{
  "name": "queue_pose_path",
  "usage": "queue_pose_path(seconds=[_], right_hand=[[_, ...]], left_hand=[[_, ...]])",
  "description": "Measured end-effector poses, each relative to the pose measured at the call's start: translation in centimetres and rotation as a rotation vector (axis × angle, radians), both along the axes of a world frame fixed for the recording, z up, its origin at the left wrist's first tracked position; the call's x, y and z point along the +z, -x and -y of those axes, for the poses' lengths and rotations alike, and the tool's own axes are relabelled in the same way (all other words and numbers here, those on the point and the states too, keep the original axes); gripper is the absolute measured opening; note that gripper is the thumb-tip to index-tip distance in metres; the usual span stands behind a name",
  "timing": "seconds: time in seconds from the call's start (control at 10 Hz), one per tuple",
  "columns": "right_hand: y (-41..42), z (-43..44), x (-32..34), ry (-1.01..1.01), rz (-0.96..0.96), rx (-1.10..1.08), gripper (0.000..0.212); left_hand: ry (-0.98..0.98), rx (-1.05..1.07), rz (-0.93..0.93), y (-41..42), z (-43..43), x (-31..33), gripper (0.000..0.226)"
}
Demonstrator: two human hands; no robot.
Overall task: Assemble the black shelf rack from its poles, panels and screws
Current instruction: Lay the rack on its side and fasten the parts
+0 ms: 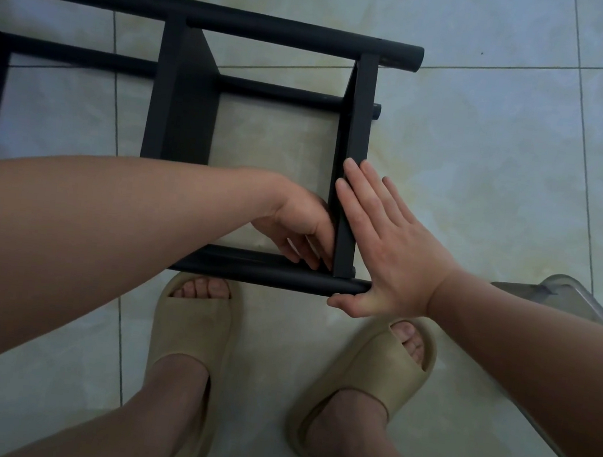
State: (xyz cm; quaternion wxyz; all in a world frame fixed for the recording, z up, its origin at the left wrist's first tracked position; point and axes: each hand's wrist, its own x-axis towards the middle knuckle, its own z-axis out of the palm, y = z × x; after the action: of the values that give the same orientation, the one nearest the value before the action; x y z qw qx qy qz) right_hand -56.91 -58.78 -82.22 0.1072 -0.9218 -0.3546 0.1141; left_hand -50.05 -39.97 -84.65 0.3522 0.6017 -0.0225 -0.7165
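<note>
The right hand (391, 253) lies flat against end panel (359, 122), left hand (302, 224) curls behind it, hold unclear; slippers (194, 332) nearby.

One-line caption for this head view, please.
Right hand pressed flat against the end panel of the black rack, left hand reaching inside by the near pole.

Bare floor (487, 167) right of the rack (277, 32) lies open; its panels (183, 102) wall each bay.
</note>
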Motion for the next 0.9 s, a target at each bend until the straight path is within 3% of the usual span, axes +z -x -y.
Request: queue_pose_path(seconds=[0.2,0.6,0.9], right_hand=[[-0.06,0.02,-0.08,0.002,0.003,0.002,0.127],[-0.03,-0.04,0.12,0.019,-0.002,0.002,0.127],[-0.05,-0.08,0.18,0.019,-0.007,0.001,0.128]], left_hand=[[0.016,0.010,-0.007,0.46,0.09,-0.18,0.010],[0.039,0.026,-0.049,0.13,0.09,0.32,0.019],[0.041,0.048,-0.044,0.48,0.13,0.03,0.012]])
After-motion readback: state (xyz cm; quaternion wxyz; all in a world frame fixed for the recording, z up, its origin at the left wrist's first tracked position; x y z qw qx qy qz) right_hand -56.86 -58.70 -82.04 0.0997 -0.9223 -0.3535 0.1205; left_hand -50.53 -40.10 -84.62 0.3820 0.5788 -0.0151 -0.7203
